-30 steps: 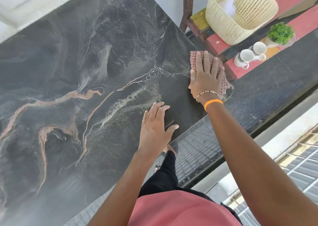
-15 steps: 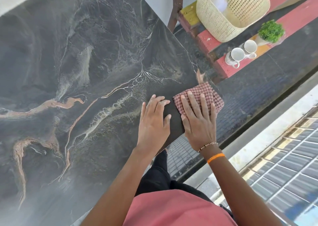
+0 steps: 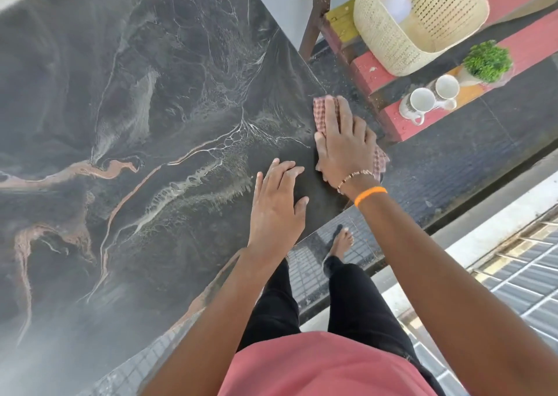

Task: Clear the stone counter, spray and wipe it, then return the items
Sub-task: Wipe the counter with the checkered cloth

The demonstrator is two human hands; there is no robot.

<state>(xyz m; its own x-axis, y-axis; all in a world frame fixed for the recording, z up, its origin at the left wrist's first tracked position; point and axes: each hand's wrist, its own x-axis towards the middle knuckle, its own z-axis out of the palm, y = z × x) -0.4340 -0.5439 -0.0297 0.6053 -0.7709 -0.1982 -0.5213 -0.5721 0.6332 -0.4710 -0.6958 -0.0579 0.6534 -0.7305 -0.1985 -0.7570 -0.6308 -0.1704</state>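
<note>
So the dark stone surface (image 3: 126, 118) with the white and orange veins takes up most of the view, and everything's happening at its right edge. The right hand (image 3: 344, 145) is pressed flat on a red checked cloth (image 3: 320, 112), fingers straight and laid over it, not curled round it. The cloth sits right at the edge of the surface, poking out past the fingertips and again by the wrist. The left hand (image 3: 276, 202) is flat on the stone just beside the right one, fingers spread a bit, holding nothing.

Off the surface, past that same right edge, there's a red painted bench (image 3: 370, 71) carrying a cream woven basket (image 3: 389, 33), two white mugs (image 3: 422, 101) and a small green potted plant (image 3: 487, 60), well apart from the cloth. A bare foot (image 3: 341, 241) shows on the floor below the edge.
</note>
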